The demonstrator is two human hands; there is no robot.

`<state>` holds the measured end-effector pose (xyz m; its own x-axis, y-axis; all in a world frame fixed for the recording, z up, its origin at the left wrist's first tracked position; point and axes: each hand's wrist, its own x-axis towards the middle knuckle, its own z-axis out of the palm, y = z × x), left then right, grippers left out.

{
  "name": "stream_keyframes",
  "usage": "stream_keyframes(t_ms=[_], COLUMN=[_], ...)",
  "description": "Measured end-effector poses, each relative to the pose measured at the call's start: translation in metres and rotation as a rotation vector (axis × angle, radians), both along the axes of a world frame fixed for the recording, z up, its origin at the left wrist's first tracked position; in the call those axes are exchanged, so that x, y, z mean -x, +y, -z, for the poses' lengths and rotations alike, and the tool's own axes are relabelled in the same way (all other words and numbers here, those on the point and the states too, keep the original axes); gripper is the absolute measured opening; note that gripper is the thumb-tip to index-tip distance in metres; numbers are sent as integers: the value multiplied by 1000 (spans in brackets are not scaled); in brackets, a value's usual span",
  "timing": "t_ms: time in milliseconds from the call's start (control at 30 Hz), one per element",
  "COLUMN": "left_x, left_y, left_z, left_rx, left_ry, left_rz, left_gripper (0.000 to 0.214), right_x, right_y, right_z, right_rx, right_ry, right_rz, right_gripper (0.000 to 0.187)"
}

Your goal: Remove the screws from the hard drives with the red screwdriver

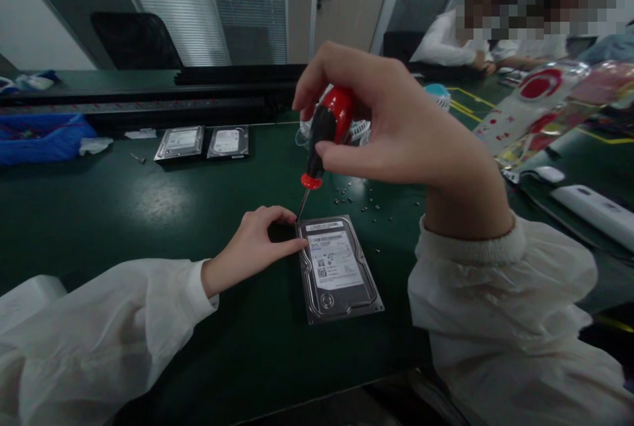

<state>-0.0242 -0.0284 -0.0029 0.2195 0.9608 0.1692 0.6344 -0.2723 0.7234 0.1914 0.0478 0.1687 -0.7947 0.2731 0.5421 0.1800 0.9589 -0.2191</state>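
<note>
A hard drive with a white label lies flat on the green table. My left hand grips its upper left edge, the thumb on the label side and the fingers by the far corner. Above the drive, my right hand is closed around a red and black screwdriver. The screwdriver is tilted, its shaft pointing down at the drive's far left corner, close to my left fingertips. Whether the tip sits in a screw is too small to tell. Several small screws are scattered beyond the drive.
Two more hard drives lie farther back, one on the left and one beside it. A blue bin stands at the far left. On the right are a clear decorated bottle and a white power strip. People sit across the table.
</note>
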Motion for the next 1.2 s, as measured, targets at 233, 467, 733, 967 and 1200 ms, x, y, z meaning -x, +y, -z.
stream_keyframes(t_ms=[233,467,733,967,1200], left_x=[0,-1,0,0,1], left_y=[-1,0,-1,0,0], left_z=[-2,-1,-2,-1,-1], left_rx=[22,8,11,0,5], left_ry=[-9,-8,5,-3,5], left_rz=[-6,-4,-5,-1,9], left_gripper=[40,39,40,40,40], right_x=[1,1,1,3,1], right_y=[1,1,3,1,1], right_z=[2,2,3,2,1], right_rx=[-22,9,-33,-25,-16], right_ry=[25,20,39,35,0], right_rz=[67,12,37,57,23], right_gripper=[23,26,23,21,24])
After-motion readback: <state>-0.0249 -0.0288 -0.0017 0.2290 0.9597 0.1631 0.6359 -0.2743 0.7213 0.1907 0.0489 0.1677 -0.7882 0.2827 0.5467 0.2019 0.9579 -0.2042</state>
